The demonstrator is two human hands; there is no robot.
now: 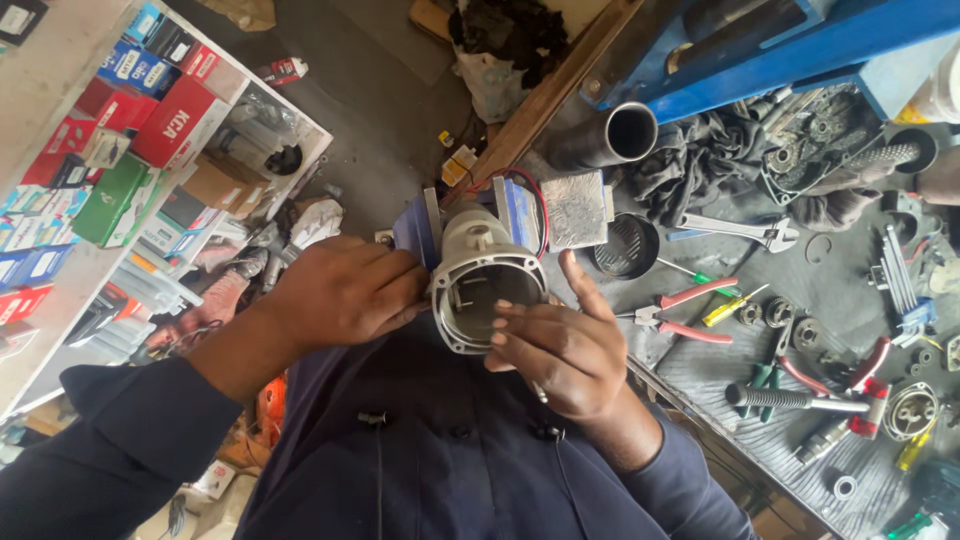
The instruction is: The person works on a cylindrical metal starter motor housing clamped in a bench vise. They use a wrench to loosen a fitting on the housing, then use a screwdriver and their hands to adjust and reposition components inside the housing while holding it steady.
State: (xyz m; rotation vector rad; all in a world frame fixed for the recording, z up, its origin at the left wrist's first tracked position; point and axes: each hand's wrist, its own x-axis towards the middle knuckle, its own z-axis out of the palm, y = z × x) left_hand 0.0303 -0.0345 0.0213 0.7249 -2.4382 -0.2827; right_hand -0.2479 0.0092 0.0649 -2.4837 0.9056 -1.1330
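Note:
A grey, round power-tool motor housing sits clamped in a blue bench vise, its open end facing me. Red and black wires loop beside it. My left hand presses against the housing's left side and the vise jaw. My right hand rests at the housing's open rim, with fingertips reaching into the opening and the thumb raised. A thin metal rod pokes out under my right palm; I cannot tell if the fingers grip it.
The workbench at right carries red-handled pliers, a screwdriver, an adjustable wrench, hex keys, bearings and a metal pipe. Shelves with coloured boxes stand at left. A blue beam crosses the top.

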